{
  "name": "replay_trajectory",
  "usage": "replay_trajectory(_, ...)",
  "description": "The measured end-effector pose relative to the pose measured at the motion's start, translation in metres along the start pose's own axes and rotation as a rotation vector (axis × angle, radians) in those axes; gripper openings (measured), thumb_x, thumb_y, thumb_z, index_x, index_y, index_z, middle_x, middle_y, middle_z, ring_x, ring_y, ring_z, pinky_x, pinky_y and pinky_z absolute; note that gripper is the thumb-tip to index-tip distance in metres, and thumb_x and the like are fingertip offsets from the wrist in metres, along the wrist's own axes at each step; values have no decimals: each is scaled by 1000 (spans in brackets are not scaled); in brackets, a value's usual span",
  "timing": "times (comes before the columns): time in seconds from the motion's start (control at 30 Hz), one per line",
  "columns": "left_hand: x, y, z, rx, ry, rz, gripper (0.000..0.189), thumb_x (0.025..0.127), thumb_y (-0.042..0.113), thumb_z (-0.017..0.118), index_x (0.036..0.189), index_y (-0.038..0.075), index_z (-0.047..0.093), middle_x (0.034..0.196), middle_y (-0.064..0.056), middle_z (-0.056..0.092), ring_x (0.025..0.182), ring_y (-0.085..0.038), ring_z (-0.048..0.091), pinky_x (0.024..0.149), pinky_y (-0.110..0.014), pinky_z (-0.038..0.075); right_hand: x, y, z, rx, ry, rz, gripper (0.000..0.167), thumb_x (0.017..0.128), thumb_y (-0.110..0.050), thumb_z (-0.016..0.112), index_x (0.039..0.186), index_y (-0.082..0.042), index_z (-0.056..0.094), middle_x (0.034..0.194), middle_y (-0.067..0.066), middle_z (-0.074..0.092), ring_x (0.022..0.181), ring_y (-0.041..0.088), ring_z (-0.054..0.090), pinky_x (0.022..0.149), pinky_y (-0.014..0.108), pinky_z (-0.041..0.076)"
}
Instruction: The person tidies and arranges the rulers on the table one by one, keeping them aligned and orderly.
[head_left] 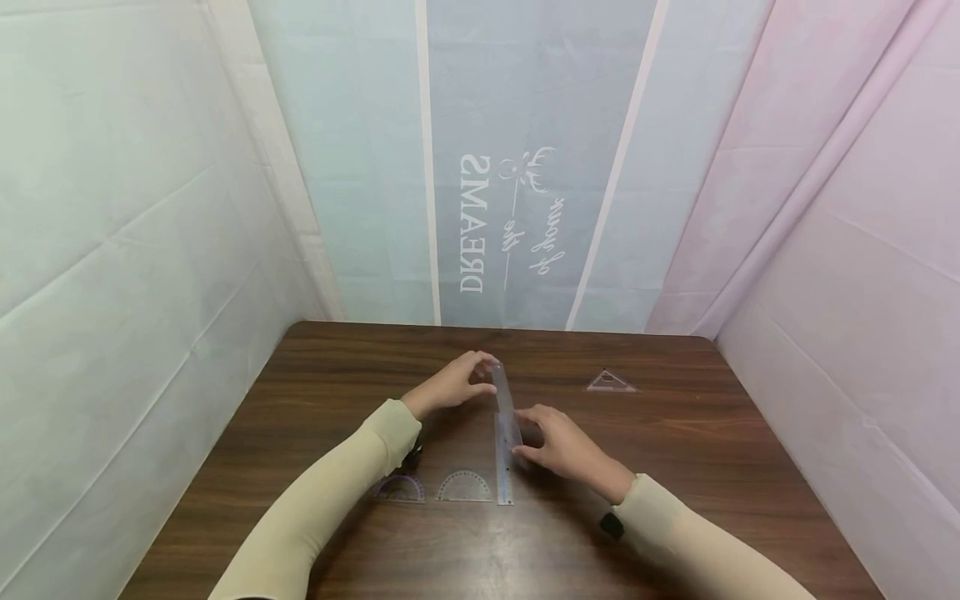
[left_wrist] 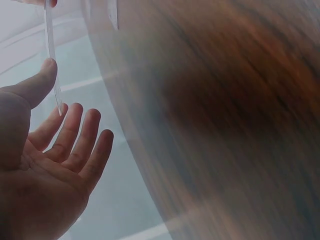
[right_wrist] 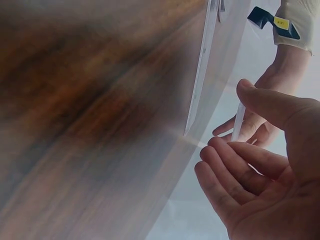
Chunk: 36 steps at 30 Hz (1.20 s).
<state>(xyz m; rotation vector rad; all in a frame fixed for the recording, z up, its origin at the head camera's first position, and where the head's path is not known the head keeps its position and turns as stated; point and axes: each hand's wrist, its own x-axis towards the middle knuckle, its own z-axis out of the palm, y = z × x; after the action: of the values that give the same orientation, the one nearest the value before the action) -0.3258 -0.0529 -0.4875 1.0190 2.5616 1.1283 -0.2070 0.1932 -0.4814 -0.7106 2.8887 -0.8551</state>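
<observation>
Left hand (head_left: 452,383) and right hand (head_left: 567,445) pinch the clear ruler's (head_left: 503,393) ends between fingers and thumb above the desk (head_left: 712,467), where a light, even hold (thin plastic probably flexes) should serve best.

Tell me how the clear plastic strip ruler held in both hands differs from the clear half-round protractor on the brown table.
The ruler is a long strip; the protractor is a half-disc. The ruler is pinched by the left hand and right hand; the protractor lies flat on the table, untouched. Both look see-through.
</observation>
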Motion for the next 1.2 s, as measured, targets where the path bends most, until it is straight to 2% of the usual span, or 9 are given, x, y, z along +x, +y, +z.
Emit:
replay_trajectory(0.37, 4, 17, 19, 63, -75, 0, 53, 102, 25, 78, 146, 6, 57, 137, -13, 60, 128, -27, 62, 111, -43, 51, -30, -1, 0, -31, 4, 73, 59, 89, -26, 92, 135, 3, 71, 131, 16, 73, 122, 36, 68, 101, 55, 56)
replay_trajectory(0.67, 5, 26, 30, 122, -135, 18, 52, 102, 29, 77, 146, 7, 58, 138, -11, 60, 132, -27, 60, 114, -42, 49, -47, -3, 3, -74, 29, 139, 59, 84, -31, 95, 130, -1, 74, 126, 14, 75, 118, 33, 70, 96, 54, 58)
replay_trajectory(1.0, 4, 30, 38, 152, -199, 16, 50, 102, 32, 77, 143, 10, 60, 139, -9, 57, 136, -28, 54, 118, -44, 44, -63, -5, 8, -59, 36, 135, 60, 82, -30, 96, 129, 1, 74, 122, 14, 76, 113, 33, 71, 94, 54, 59)
replay_trajectory(1.2, 5, 30, 43, 191, -219, 38, 50, 101, 32, 79, 142, 10, 63, 137, -8, 58, 130, -25, 55, 115, -42, 45, -68, -5, 10, -74, 29, 121, 61, 82, -31, 96, 130, 1, 74, 125, 15, 75, 114, 35, 71, 97, 55, 58)
